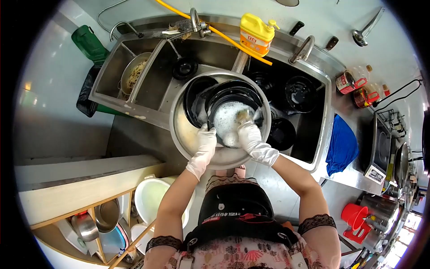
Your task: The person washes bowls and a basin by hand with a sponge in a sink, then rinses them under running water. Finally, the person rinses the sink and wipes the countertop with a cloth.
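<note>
I am mid-scrub: my left hand grips the sudsy black bowl, right hand fingers close on a sponge; rinsing likely follows

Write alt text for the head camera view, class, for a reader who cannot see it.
Two gloved hands wash a soapy black bowl inside a large steel basin: the left hand holds the bowl's rim, the right hand scrubs its foamy inside. Around it, sinks hold more black bowls, with a yellow detergent bottle behind.
</note>
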`<control>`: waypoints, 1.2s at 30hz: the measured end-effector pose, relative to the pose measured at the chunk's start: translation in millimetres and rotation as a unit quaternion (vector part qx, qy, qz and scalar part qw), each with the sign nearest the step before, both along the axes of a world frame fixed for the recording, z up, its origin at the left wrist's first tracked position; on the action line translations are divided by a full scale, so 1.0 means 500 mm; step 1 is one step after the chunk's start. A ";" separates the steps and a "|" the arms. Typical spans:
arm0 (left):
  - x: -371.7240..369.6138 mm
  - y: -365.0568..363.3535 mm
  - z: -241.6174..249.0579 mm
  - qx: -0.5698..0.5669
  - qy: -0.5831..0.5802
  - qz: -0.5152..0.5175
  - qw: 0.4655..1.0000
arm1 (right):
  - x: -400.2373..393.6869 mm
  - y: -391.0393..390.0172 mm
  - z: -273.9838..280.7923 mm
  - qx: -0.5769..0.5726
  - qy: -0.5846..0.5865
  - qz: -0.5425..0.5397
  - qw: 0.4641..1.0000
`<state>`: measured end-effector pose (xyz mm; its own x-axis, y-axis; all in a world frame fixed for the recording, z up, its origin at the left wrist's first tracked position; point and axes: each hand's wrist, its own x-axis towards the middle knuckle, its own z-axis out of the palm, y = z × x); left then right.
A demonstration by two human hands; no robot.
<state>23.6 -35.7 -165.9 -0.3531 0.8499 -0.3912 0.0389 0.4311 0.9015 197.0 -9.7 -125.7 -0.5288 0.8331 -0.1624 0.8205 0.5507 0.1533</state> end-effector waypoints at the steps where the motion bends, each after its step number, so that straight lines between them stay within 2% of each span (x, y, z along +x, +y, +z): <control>1: -0.006 0.002 -0.006 0.001 -0.001 -0.001 1.000 | -0.015 -0.009 0.012 -0.054 -0.003 0.001 0.999; 2: -0.011 0.002 -0.007 -0.015 -0.003 -0.016 1.000 | -0.028 -0.017 0.017 -0.084 0.111 -0.016 0.990; 3: -0.014 0.005 -0.007 -0.028 -0.005 -0.029 0.999 | -0.039 -0.010 -0.055 -0.080 0.283 0.005 0.956; 4: -0.008 0.007 0.001 0.016 0.019 -0.031 0.999 | -0.060 -0.002 -0.030 -0.058 0.449 0.040 0.891; 5: -0.011 0.006 0.036 -0.014 -0.142 -0.057 0.988 | -0.084 0.008 0.003 -0.033 0.600 0.074 0.796; 7: 0.020 -0.001 0.155 -0.141 -0.195 0.037 0.970 | -0.105 0.024 0.018 -0.108 0.511 -0.018 0.853; 8: 0.010 -0.004 0.133 -0.142 -0.193 0.034 0.970 | -0.110 0.059 0.016 -0.110 0.503 0.024 0.857; 9: -0.008 -0.005 0.097 -0.096 -0.125 -0.015 0.987 | -0.111 0.079 0.013 -0.262 0.636 -0.155 0.709; 10: -0.020 -0.011 0.075 -0.049 -0.057 -0.064 0.995 | -0.091 0.113 0.027 -0.097 0.433 -0.039 0.895; 11: -0.023 -0.019 0.074 -0.050 -0.056 -0.065 0.995 | -0.058 0.138 0.032 0.078 0.180 0.082 0.977; 13: -0.025 -0.026 0.078 -0.018 -0.069 -0.034 0.997 | -0.009 0.141 0.039 0.118 0.158 0.041 0.979; 15: -0.017 -0.025 0.063 -0.018 -0.098 -0.005 0.995 | 0.022 0.098 0.035 0.151 0.054 -0.012 0.987; 17: -0.004 -0.023 0.078 0.011 -0.112 0.021 0.993 | 0.051 0.046 0.032 0.239 -0.018 0.024 0.971; 19: -0.003 -0.022 0.057 0.038 -0.108 0.019 0.993 | 0.013 0.005 -0.067 0.027 -0.035 -0.057 0.997; 20: -0.004 -0.021 0.037 0.065 -0.103 0.017 0.992 | 0.000 -0.010 -0.035 -0.045 0.053 -0.002 0.998; 21: -0.010 -0.020 0.018 0.065 -0.102 0.016 0.993 | -0.023 -0.007 -0.005 -0.237 0.058 -0.061 0.968; 22: -0.021 -0.017 -0.003 0.056 -0.142 -0.017 0.988 | -0.044 -0.015 0.005 -0.215 0.322 -0.048 0.921; 23: -0.025 -0.014 0.009 0.046 -0.180 -0.049 0.981 | -0.062 -0.024 0.005 -0.178 0.564 -0.032 0.806; 24: -0.028 -0.020 0.021 -0.007 -0.229 -0.060 0.972 | -0.083 -0.008 0.002 -0.150 0.552 -0.026 0.820; 25: -0.030 -0.020 0.015 -0.007 -0.226 -0.061 0.972 | -0.103 0.018 -0.004 -0.124 0.539 -0.019 0.833; 26: -0.032 -0.022 0.003 -0.029 -0.202 -0.050 0.978 | -0.120 0.042 0.012 -0.101 0.617 0.026 0.780; 27: -0.035 -0.024 -0.009 -0.050 -0.179 -0.039 0.982 | -0.116 0.061 0.013 -0.074 0.553 0.000 0.830; 28: -0.040 -0.026 0.005 -0.036 -0.134 -0.071 0.988 | -0.105 0.083 0.021 0.025 0.408 0.020 0.912; 29: -0.039 -0.029 0.012 -0.038 -0.134 -0.072 0.988 | -0.087 0.101 0.024 0.123 0.247 0.040 0.960; 31: -0.036 -0.031 0.029 0.035 -0.154 -0.045 0.986 | -0.033 0.117 0.009 0.174 0.172 0.058 0.968; 32: -0.028 -0.033 0.049 0.021 -0.155 -0.030 0.987 | -0.015 0.103 0.018 0.171 0.148 0.037 0.973; 33: -0.020 -0.034 0.058 0.021 -0.158 -0.030 0.987 | -0.002 0.080 0.025 0.118 0.066 0.001 0.991; 35: -0.009 -0.040 0.060 0.045 -0.162 0.021 0.986 | 0.003 0.024 0.047 0.008 0.028 -0.067 0.997; 36: -0.006 -0.042 0.052 0.044 -0.165 0.028 0.985 | 0.006 -0.001 0.050 -0.059 0.067 -0.041 0.995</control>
<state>20.8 -56.8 -139.7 -0.2661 0.8684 -0.4185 -0.2844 0.3441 0.8948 199.8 -10.3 -100.9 -0.4834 0.8535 -0.1946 0.8721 0.4889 -0.0216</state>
